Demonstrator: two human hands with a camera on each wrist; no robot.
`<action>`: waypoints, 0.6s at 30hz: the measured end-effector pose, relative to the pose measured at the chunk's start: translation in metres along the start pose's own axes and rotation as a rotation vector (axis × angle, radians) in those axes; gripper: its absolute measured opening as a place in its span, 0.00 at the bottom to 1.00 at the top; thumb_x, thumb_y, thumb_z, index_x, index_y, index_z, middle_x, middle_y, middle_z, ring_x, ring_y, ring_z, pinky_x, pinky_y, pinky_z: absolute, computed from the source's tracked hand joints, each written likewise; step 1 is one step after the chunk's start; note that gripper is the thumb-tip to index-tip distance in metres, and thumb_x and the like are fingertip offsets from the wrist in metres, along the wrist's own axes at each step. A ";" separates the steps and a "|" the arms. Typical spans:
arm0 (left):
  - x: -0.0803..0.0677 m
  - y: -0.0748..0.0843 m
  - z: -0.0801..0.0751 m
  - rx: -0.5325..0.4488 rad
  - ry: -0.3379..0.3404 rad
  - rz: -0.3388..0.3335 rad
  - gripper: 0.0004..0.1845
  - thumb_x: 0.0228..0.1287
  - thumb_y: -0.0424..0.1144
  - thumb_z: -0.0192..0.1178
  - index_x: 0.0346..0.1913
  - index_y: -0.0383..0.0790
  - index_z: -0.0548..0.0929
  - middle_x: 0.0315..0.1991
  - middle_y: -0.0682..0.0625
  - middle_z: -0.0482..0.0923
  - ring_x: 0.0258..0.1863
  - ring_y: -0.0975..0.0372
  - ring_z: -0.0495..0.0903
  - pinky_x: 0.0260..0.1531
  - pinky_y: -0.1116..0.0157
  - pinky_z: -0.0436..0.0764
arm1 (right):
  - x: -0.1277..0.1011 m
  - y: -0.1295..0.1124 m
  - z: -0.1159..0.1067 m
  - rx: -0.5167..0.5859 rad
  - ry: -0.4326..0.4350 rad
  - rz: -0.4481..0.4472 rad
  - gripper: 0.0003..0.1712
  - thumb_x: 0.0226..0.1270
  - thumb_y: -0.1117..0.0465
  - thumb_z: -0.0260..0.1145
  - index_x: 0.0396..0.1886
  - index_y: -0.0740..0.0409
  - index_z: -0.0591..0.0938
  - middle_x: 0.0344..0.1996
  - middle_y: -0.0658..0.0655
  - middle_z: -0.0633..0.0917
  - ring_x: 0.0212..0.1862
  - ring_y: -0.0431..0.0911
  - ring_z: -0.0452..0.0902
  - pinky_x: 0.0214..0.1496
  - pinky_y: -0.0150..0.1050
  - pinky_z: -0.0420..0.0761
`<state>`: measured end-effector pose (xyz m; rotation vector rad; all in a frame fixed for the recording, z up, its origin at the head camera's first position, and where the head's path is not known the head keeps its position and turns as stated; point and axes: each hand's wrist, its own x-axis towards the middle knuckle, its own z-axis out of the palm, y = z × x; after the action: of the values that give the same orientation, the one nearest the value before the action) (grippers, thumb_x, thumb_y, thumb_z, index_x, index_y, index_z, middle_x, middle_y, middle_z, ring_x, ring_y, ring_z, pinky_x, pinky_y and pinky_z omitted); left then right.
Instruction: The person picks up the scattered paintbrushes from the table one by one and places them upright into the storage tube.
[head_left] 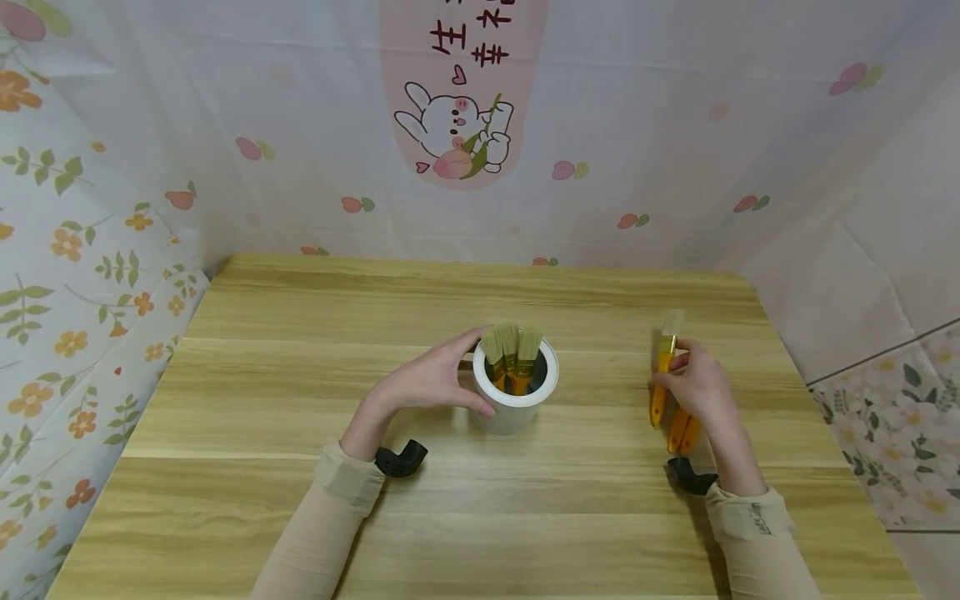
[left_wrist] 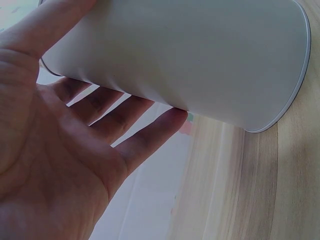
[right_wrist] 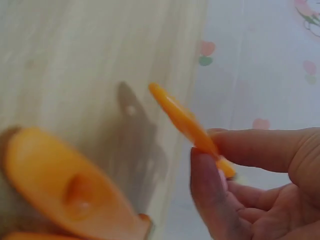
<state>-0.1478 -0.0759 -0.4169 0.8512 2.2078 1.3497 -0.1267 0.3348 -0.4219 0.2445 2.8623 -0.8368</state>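
Observation:
A white cylindrical container [head_left: 504,422] stands on the wooden table, with several bristle paintbrushes [head_left: 512,343] inside, bristles up. My left hand [head_left: 427,377] holds its left side, thumb toward the front and fingers round the back. In the left wrist view the fingers lie along the container's pale wall [left_wrist: 190,55]. Over to the right, my right hand [head_left: 701,385] pinches the orange handle of another paintbrush [head_left: 658,402] between thumb and fingers, bristles pointing away. The right wrist view shows this handle [right_wrist: 180,117] raised off the table, its shadow beneath.
More orange-handled paintbrushes [head_left: 683,431] lie on the table under my right hand. The wooden table [head_left: 300,300] meets a patterned cloth [head_left: 300,150] at the back and sides. A black wrist mount [head_left: 402,459] sits at each cuff.

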 end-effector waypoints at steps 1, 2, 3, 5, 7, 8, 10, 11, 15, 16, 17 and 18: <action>0.000 0.000 0.000 0.000 0.001 0.004 0.65 0.48 0.47 0.83 0.83 0.43 0.50 0.77 0.48 0.64 0.76 0.52 0.69 0.77 0.50 0.68 | -0.001 -0.002 -0.001 0.033 0.017 -0.008 0.43 0.68 0.62 0.68 0.74 0.78 0.60 0.48 0.71 0.78 0.47 0.63 0.82 0.34 0.38 0.84; 0.001 -0.001 0.000 0.000 0.001 0.008 0.64 0.48 0.47 0.83 0.83 0.43 0.51 0.77 0.48 0.64 0.76 0.52 0.69 0.77 0.50 0.68 | -0.002 -0.004 -0.002 0.065 0.034 -0.018 0.42 0.69 0.63 0.68 0.74 0.77 0.59 0.48 0.70 0.77 0.47 0.61 0.82 0.33 0.35 0.83; 0.001 -0.001 0.000 -0.002 0.001 0.012 0.64 0.48 0.47 0.83 0.83 0.43 0.51 0.77 0.48 0.64 0.76 0.53 0.69 0.77 0.49 0.68 | -0.003 -0.007 -0.003 0.092 0.056 -0.029 0.42 0.69 0.63 0.68 0.74 0.76 0.59 0.48 0.69 0.77 0.46 0.58 0.81 0.32 0.32 0.82; 0.001 -0.001 0.000 -0.005 0.000 0.018 0.64 0.48 0.47 0.83 0.83 0.44 0.52 0.77 0.49 0.64 0.76 0.52 0.69 0.77 0.48 0.68 | -0.006 -0.013 -0.005 0.134 0.100 -0.051 0.41 0.70 0.64 0.67 0.75 0.73 0.57 0.49 0.67 0.76 0.43 0.48 0.81 0.31 0.28 0.82; 0.001 -0.002 0.000 -0.004 -0.001 0.026 0.63 0.48 0.48 0.83 0.82 0.44 0.52 0.77 0.48 0.65 0.75 0.52 0.69 0.77 0.46 0.68 | -0.010 -0.020 -0.007 0.186 0.145 -0.074 0.41 0.72 0.64 0.66 0.75 0.70 0.56 0.49 0.65 0.75 0.40 0.38 0.78 0.31 0.26 0.83; 0.001 -0.001 0.000 -0.003 -0.003 0.029 0.63 0.48 0.48 0.83 0.82 0.44 0.53 0.77 0.48 0.65 0.75 0.52 0.69 0.77 0.46 0.68 | -0.011 -0.024 -0.008 0.216 0.165 -0.087 0.40 0.72 0.64 0.66 0.76 0.69 0.56 0.49 0.64 0.75 0.39 0.34 0.75 0.31 0.25 0.84; 0.001 -0.001 -0.001 0.001 -0.004 0.029 0.63 0.48 0.49 0.83 0.82 0.44 0.53 0.77 0.48 0.65 0.75 0.52 0.70 0.76 0.47 0.69 | -0.014 -0.034 -0.010 0.275 0.205 -0.110 0.40 0.73 0.64 0.65 0.76 0.66 0.55 0.50 0.59 0.74 0.39 0.30 0.73 0.33 0.24 0.85; 0.000 -0.001 -0.001 0.000 -0.005 0.027 0.63 0.49 0.48 0.83 0.82 0.44 0.52 0.77 0.48 0.65 0.75 0.52 0.70 0.76 0.48 0.69 | -0.016 -0.040 -0.010 0.309 0.225 -0.123 0.39 0.74 0.64 0.64 0.76 0.66 0.55 0.50 0.57 0.73 0.39 0.30 0.73 0.33 0.24 0.86; 0.000 0.000 -0.002 0.009 -0.003 0.020 0.63 0.48 0.48 0.83 0.82 0.44 0.52 0.76 0.49 0.65 0.74 0.52 0.71 0.75 0.51 0.71 | -0.023 -0.067 -0.012 0.436 0.306 -0.197 0.36 0.75 0.66 0.64 0.75 0.62 0.57 0.49 0.46 0.70 0.43 0.33 0.74 0.36 0.24 0.86; 0.000 0.000 -0.001 0.010 -0.004 0.021 0.63 0.48 0.48 0.83 0.82 0.44 0.52 0.76 0.49 0.65 0.74 0.52 0.71 0.75 0.51 0.71 | -0.025 -0.075 -0.012 0.473 0.327 -0.221 0.34 0.74 0.67 0.64 0.73 0.61 0.59 0.48 0.44 0.70 0.43 0.34 0.75 0.36 0.24 0.87; -0.001 0.000 -0.001 0.009 -0.003 0.021 0.63 0.49 0.48 0.83 0.82 0.44 0.52 0.76 0.49 0.65 0.74 0.52 0.71 0.75 0.51 0.72 | -0.026 -0.082 -0.012 0.510 0.348 -0.248 0.32 0.74 0.67 0.64 0.71 0.59 0.61 0.47 0.44 0.70 0.43 0.34 0.76 0.36 0.24 0.87; -0.001 0.000 -0.001 0.007 -0.004 0.022 0.63 0.49 0.48 0.83 0.82 0.44 0.52 0.76 0.49 0.66 0.74 0.52 0.71 0.75 0.51 0.72 | -0.028 -0.089 -0.013 0.557 0.364 -0.278 0.30 0.74 0.68 0.63 0.69 0.57 0.63 0.47 0.44 0.72 0.42 0.35 0.77 0.36 0.25 0.87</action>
<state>-0.1482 -0.0772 -0.4168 0.8825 2.2079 1.3499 -0.1180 0.2646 -0.3600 0.0573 2.9508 -1.8125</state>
